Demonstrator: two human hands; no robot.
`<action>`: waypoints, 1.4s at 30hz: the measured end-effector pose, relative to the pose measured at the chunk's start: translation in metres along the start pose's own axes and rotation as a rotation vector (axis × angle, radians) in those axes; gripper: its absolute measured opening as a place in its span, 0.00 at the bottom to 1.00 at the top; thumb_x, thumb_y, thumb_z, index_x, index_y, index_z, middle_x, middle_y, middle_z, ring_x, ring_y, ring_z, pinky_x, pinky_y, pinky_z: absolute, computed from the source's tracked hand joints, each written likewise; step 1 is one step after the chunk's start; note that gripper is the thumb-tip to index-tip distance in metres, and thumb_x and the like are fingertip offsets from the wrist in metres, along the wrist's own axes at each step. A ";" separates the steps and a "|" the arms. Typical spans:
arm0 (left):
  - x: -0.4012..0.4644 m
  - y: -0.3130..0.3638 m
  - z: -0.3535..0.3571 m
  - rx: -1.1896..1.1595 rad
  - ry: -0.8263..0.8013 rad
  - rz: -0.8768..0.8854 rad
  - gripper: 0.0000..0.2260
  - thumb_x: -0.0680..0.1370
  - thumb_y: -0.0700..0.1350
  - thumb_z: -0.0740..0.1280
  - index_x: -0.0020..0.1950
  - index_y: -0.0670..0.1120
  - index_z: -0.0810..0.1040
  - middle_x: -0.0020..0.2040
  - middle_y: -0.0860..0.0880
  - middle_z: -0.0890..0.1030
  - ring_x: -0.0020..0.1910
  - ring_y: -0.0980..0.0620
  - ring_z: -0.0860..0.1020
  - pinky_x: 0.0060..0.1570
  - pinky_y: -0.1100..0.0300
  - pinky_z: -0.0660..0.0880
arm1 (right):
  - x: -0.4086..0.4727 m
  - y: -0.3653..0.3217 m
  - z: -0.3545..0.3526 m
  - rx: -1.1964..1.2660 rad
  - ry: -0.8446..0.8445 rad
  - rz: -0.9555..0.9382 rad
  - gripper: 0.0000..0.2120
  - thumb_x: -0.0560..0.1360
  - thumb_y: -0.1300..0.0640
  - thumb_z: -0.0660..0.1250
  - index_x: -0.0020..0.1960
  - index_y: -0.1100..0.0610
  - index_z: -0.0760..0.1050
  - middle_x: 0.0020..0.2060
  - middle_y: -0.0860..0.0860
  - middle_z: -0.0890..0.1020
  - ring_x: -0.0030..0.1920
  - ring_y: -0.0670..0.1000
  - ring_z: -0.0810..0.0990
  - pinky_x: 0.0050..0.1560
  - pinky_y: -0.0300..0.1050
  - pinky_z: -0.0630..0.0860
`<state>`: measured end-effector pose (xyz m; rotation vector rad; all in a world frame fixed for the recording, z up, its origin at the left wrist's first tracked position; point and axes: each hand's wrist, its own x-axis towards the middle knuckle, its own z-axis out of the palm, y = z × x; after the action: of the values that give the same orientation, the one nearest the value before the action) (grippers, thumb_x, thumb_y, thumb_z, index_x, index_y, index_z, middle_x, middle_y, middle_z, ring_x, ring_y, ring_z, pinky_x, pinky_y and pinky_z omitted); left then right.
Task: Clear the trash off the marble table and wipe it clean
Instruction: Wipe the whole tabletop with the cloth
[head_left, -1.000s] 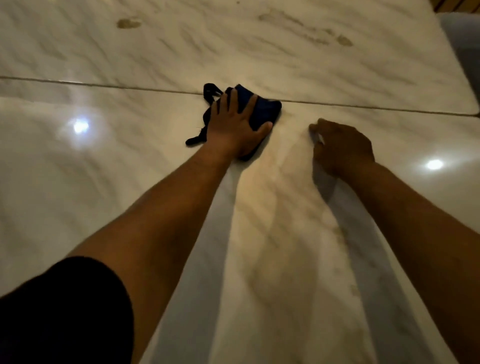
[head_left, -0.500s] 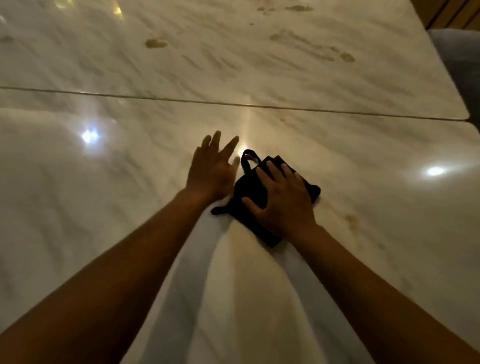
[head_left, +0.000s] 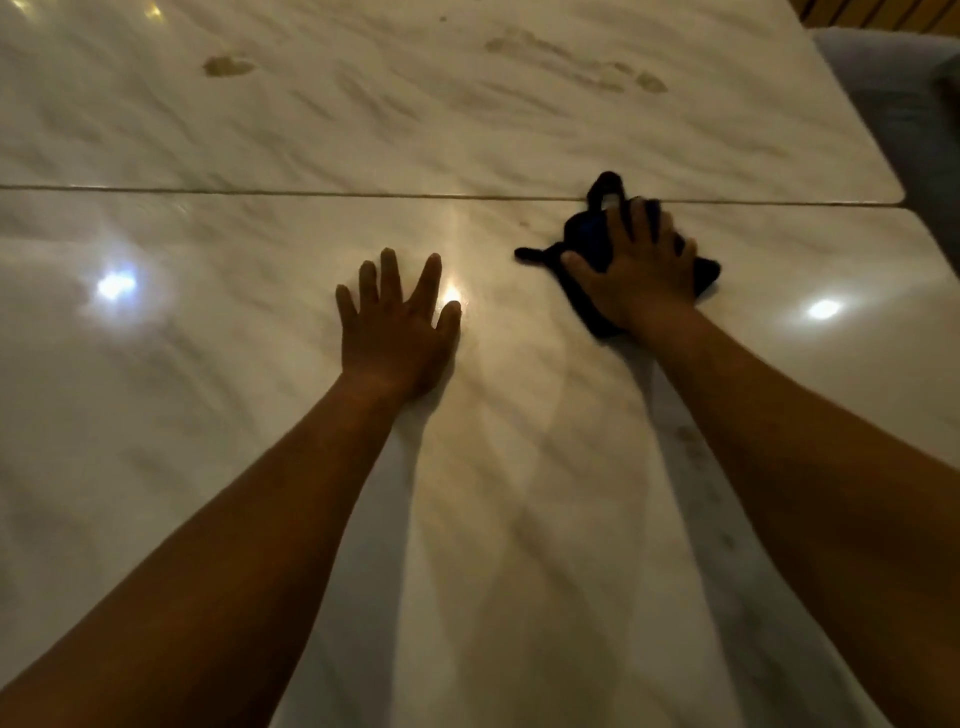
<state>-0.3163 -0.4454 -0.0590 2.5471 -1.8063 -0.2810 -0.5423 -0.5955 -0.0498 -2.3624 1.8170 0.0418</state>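
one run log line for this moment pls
phase: wiping | right hand: presses dark cloth by seam | left hand: flat on marble table | far stains unwiped

cloth (head_left: 587, 236) half hidden under right hand (head_left: 641, 270), blurred

Dim dining or lounge room, polished marble table (head_left: 260, 467), grey upholstered seat (head_left: 893, 104) beside it

I see pale marble tabletop (head_left: 260, 467), glossy, seam (head_left: 311, 193) running across. Dark cloth (head_left: 587, 236) lies by seam under my right hand (head_left: 641, 275). Left hand (head_left: 397, 332) flat on marble, apart from cloth. Brown stains (head_left: 227, 66) on far slab.
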 end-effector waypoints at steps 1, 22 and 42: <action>0.000 0.000 -0.002 0.011 -0.011 -0.002 0.28 0.83 0.64 0.43 0.81 0.60 0.38 0.82 0.43 0.40 0.80 0.40 0.41 0.77 0.38 0.41 | -0.017 -0.010 0.004 0.004 0.050 -0.094 0.43 0.73 0.25 0.44 0.81 0.47 0.47 0.81 0.52 0.51 0.80 0.59 0.50 0.75 0.66 0.53; 0.028 0.098 -0.005 0.015 -0.079 0.098 0.26 0.84 0.61 0.42 0.81 0.61 0.40 0.82 0.41 0.40 0.80 0.37 0.41 0.75 0.35 0.42 | -0.129 0.045 0.011 0.036 0.088 -0.390 0.32 0.79 0.37 0.46 0.81 0.47 0.54 0.81 0.51 0.55 0.80 0.56 0.52 0.75 0.61 0.53; -0.145 0.058 0.019 0.026 -0.037 0.217 0.32 0.80 0.68 0.43 0.81 0.58 0.40 0.82 0.42 0.43 0.81 0.39 0.45 0.77 0.39 0.48 | -0.301 0.041 0.035 0.036 0.004 -0.471 0.31 0.82 0.37 0.49 0.81 0.46 0.50 0.81 0.47 0.50 0.81 0.53 0.45 0.78 0.61 0.48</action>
<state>-0.4199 -0.3277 -0.0509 2.3486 -2.0899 -0.3038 -0.6575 -0.3124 -0.0528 -2.6942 1.2064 -0.0521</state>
